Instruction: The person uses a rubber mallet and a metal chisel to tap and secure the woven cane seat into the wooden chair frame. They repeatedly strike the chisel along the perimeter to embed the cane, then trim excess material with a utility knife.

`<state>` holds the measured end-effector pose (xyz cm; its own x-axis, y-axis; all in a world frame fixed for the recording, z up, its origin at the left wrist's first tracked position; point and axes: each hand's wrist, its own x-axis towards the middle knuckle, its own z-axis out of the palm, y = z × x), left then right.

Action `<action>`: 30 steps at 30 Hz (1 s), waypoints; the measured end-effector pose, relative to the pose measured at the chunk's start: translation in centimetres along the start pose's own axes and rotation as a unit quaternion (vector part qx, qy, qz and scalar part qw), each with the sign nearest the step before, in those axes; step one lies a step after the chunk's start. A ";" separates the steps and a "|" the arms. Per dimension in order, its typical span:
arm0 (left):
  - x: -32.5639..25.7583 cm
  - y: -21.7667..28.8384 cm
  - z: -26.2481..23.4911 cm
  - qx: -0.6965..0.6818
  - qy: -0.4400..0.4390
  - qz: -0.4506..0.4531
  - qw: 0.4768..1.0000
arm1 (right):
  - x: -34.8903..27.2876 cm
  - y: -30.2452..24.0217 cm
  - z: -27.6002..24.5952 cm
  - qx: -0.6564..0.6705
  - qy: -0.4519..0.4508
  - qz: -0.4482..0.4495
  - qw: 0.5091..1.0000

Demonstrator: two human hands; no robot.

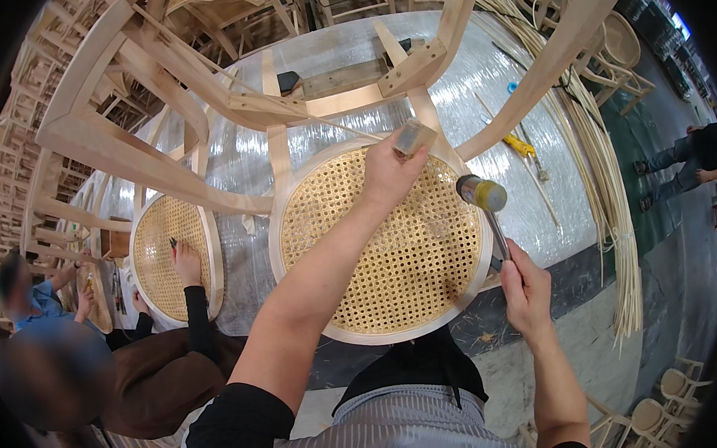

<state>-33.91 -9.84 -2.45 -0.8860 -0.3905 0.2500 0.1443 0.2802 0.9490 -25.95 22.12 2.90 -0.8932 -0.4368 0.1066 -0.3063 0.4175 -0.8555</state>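
A round chair seat of woven yellow cane (386, 271) in a pale wooden rim lies before me, joined to an unpainted wooden chair frame (347, 103) that reaches away over the table. My left hand (390, 173) is closed around a small wooden block (413, 137) at the seat's far edge. In my right hand (527, 287) is the handle of a mallet (483, 193). Its yellow and black head is raised beside the seat's right rim, apart from the block. A thin cane strip (340, 125) runs from the far left toward the block.
Bundled long cane strips (597, 168) lie along the table's right side. A yellow-handled tool (519, 146) rests on the plastic-wrapped table (552, 237). At left, a co-worker's hand (186, 263) works on another cane seat (158, 236). Stacked chair frames (22, 154) stand behind.
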 end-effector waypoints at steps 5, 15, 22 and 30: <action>-0.1 0.2 -0.1 0.000 -0.010 -0.003 1.000 | 4.8 -5.4 -1.1 -0.023 0.003 -0.087 0.996; 0.2 -1.6 -0.2 0.021 0.004 -0.008 1.000 | 13.2 -7.3 0.3 -0.295 -0.111 -0.176 0.933; 0.1 0.5 0.4 0.090 0.014 -0.014 0.996 | 13.2 -4.8 -0.3 -0.302 -0.064 -0.181 0.934; -0.6 1.2 1.6 0.019 0.004 -0.033 0.999 | 11.7 -7.7 -2.0 -0.135 0.008 -0.216 0.967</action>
<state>-33.85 -7.87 -1.74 -0.8898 -0.4155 0.1889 0.0693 0.2863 0.9556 -34.71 15.38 11.75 -0.6678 -0.6046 0.4342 -0.7243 0.3934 -0.5662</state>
